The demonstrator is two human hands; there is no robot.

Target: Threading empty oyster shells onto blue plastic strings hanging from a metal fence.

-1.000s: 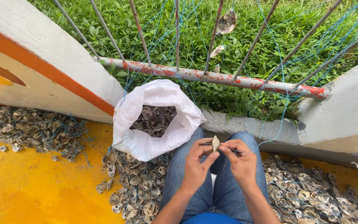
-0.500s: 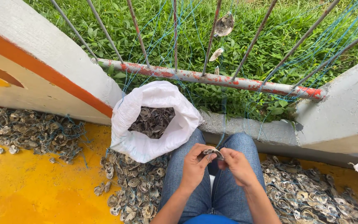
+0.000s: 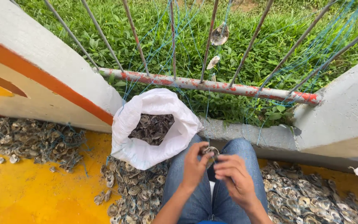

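A small grey-brown oyster shell [image 3: 209,151] sits right between the two hands, just above the knees in blue jeans [image 3: 212,182], close beside the mouth of the sack. The left hand [image 3: 194,166] has its fingers curled in, thumb and fingertips pinching the shell's near edge. The right hand [image 3: 233,176] comes in from the other side, fingers bent and bunched, tips up against the shell; whether they grip the shell itself or a strand on it, I cannot tell.

A thin blue string [image 3: 207,112] runs from the shell area up towards the fence. Just left of the hands, an open white woven plastic sack [image 3: 146,151] stands on the floor, rim rolled down, filled with dark shells [image 3: 152,127]. Around and below it, loose grey shells [image 3: 133,193] lie scattered on the yellow painted floor [image 3: 30,199]. Another heap of shells tangled in blue line [image 3: 30,141] lies well off to the left against the white wall with an orange stripe [image 3: 42,79], and a third spread of shells [image 3: 311,199] lies to the right of the legs.

Ahead, a rusty red-and-white metal rail [image 3: 212,85] carries thin grey bars, with blue netting [image 3: 179,37] draped across and two pale shells [image 3: 219,34] hanging in it. Green grass [image 3: 270,49] lies beyond.
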